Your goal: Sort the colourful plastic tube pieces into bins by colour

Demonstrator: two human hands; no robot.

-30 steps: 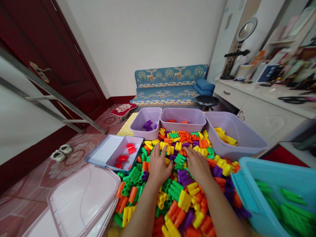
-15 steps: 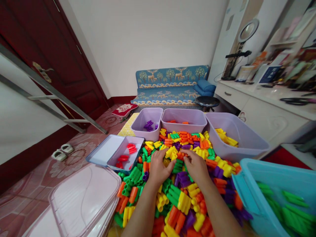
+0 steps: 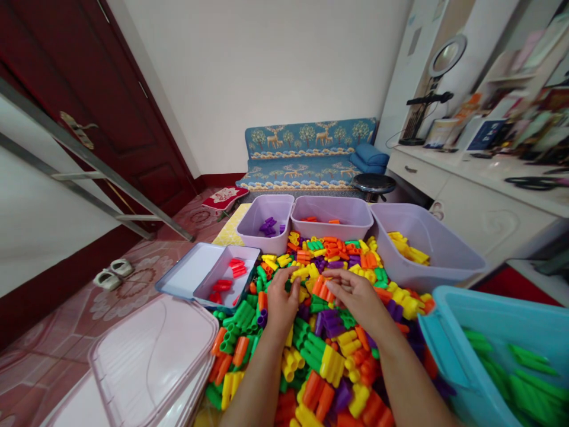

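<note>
Head view: an orange plastic piece of joined short tubes [image 3: 323, 289] is pinched between the thumb and fingers of the right hand [image 3: 358, 295], over the middle of a loose heap of multicoloured plastic tube pieces [image 3: 313, 345]. The left hand [image 3: 282, 300] is positioned opposite, its thumb parted from bent fingers, fingertips beside a yellow plastic tube piece [image 3: 306, 273]; whether that piece is gripped cannot be told. The heap is bordered at its far side by a left lilac plastic bin [image 3: 267, 243] with purple pieces [image 3: 268, 226], a middle lilac plastic bin [image 3: 331, 231] with orange pieces [image 3: 309, 219], and a right lilac plastic bin [image 3: 431, 277] with yellow pieces [image 3: 409, 250]. Green pieces [image 3: 533, 382] are contained in a turquoise plastic bin [image 3: 448, 350], near right. Red pieces [image 3: 221, 286] are seen in a shallow blue-rimmed tray [image 3: 222, 267], left of the heap.
</note>
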